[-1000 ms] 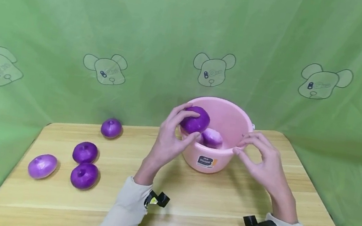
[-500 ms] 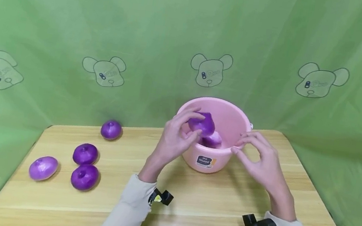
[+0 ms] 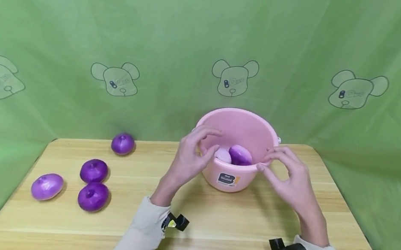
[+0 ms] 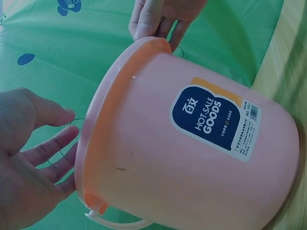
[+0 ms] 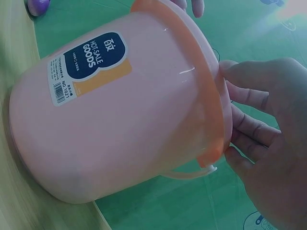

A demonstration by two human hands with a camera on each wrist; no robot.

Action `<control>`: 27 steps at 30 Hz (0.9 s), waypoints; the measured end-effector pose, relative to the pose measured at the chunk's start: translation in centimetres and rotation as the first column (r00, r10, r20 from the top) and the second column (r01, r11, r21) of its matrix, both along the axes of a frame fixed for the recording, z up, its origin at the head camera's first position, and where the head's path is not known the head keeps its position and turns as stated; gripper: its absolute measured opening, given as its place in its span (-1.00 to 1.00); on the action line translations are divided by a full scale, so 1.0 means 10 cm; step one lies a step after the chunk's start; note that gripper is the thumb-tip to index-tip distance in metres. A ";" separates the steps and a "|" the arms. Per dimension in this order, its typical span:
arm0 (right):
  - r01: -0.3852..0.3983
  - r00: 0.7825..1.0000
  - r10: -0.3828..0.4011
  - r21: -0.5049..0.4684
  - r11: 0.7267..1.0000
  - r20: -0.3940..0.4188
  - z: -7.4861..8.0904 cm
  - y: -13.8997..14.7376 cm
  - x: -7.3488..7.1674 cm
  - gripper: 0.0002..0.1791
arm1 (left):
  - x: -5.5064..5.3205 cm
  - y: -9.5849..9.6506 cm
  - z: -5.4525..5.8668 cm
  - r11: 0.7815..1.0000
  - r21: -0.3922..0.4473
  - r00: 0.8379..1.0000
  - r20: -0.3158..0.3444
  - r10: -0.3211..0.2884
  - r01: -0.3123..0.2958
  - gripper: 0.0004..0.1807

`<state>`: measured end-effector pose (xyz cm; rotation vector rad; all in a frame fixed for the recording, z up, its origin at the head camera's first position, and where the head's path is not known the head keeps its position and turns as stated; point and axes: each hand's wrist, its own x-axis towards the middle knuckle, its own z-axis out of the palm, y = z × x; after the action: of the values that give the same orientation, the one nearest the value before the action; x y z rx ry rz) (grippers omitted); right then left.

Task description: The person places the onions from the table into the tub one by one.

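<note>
A pink bucket with a printed label stands upright on the table. My left hand is at its left rim with thumb and fingers apart, fingertips over the opening and nothing between them. With thumb and fingers, my right hand pinches the right part of the rim, which also shows in the right wrist view. Inside the bucket lie a purple onion and a paler onion, side by side; the near wall hides the bottom.
On the wooden table, several purple onions lie to the left: one onion near the back edge, a touching pair and a lighter onion farther left. A green curtain hangs behind and at both sides.
The onion my left hand held has gone down into the bucket, and those fingers have let go of it. My right hand has kept its hold on the rim.
</note>
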<state>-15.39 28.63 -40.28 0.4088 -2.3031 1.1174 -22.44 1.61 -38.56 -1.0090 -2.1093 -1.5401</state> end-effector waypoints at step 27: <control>0.009 1.000 -0.010 0.003 1.000 0.017 -0.01 0.01 0.01 -0.76 | 0.29 -0.63 -0.01 0.997 -0.014 0.996 -0.047 0.074 -0.075 -0.60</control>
<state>-15.34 28.69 -40.38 0.3906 -2.3195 1.1168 -19.58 -4.72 -38.67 -0.9513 -2.1066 -1.4533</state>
